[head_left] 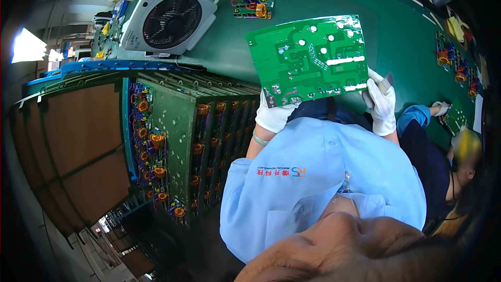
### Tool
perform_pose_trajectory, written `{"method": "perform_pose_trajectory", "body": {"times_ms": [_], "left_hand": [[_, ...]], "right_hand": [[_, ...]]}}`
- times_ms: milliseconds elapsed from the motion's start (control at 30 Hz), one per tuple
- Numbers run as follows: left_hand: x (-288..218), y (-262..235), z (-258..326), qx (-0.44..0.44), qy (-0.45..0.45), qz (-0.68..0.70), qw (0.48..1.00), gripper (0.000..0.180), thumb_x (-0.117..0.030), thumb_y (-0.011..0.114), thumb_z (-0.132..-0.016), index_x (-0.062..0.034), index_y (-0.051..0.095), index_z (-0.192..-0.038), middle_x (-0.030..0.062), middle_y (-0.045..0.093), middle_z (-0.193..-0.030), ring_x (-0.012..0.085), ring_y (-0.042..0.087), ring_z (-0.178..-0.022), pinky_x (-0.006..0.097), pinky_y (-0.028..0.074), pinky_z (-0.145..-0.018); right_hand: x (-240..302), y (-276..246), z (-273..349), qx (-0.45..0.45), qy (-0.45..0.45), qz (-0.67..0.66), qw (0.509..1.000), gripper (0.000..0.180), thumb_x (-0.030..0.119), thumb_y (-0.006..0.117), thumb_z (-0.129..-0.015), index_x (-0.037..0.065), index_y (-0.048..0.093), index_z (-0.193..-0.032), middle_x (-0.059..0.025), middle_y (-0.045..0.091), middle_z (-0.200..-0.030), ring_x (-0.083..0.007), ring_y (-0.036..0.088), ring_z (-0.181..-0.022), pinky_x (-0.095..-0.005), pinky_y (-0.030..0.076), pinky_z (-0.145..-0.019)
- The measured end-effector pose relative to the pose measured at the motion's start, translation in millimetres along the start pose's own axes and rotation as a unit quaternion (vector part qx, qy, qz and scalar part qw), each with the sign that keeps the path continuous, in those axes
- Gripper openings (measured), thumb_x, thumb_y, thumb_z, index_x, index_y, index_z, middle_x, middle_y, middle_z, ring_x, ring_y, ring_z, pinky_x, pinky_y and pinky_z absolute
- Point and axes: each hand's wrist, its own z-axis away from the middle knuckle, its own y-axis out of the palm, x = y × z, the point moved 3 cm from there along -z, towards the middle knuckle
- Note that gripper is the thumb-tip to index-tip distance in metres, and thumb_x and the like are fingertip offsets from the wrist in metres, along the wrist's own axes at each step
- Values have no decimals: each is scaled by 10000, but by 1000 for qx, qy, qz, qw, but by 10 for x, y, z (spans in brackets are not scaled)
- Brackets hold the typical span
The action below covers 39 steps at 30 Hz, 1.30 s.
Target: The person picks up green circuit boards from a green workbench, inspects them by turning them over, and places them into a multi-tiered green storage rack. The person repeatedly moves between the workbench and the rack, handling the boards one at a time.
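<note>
While my left hand [272, 115] grips the board [310, 61] at its near corner, my right hand [382, 105] clasps its right edge, above open green bench [229, 47].

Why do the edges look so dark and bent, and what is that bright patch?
In the head view the fisheye lens blackens the corners and curves the rack and bench; the window at far left is blown out white; the green circuit board between the gloved hands is sharp, with glare on its solder spots.
</note>
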Motion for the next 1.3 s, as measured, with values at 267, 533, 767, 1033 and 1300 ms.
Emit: {"method": "perform_pose_trajectory", "body": {"times_ms": [267,533,767,1033,1300], "left_hand": [[-172,31,68,-4,86,-185,979,577,-10,751,-766,-48,490,-1279,107,634,-1211,213,641,-1085,347,550,-888],[-89,-31,145,-53,111,-272,955,591,-43,813,-726,-41,517,-1238,113,649,-1182,229,655,-1042,356,544,-861],[-39,-83,218,-77,138,-317,935,591,-69,813,-735,-37,523,-1250,118,649,-1183,237,651,-1046,360,535,-870],[-34,-66,149,-66,139,-307,939,576,-84,808,-744,-32,535,-1249,122,649,-1186,243,647,-1052,362,528,-878],[-37,-106,163,-57,141,-296,943,561,-98,802,-752,-27,548,-1248,125,649,-1189,250,644,-1057,364,521,-887]], "right_hand": [[-86,-28,36,12,-7,14,1000,448,171,570,-979,-117,518,-1317,-39,645,-851,-26,365,-469,-179,267,-434],[-142,-126,33,42,-20,27,999,453,212,614,-959,-102,560,-1282,-49,646,-859,-28,375,-468,-184,259,-427],[-66,-121,59,120,-34,33,992,355,113,606,-948,-42,606,-1266,-96,640,-970,-70,466,-543,-224,349,-458],[53,-95,88,157,-53,-14,986,337,62,592,-939,-60,608,-1252,-83,614,-888,-85,471,-571,-232,365,-484],[49,-90,171,144,-37,-20,989,323,39,587,-933,-51,619,-1241,-76,626,-871,-94,484,-589,-238,380,-503]]}}
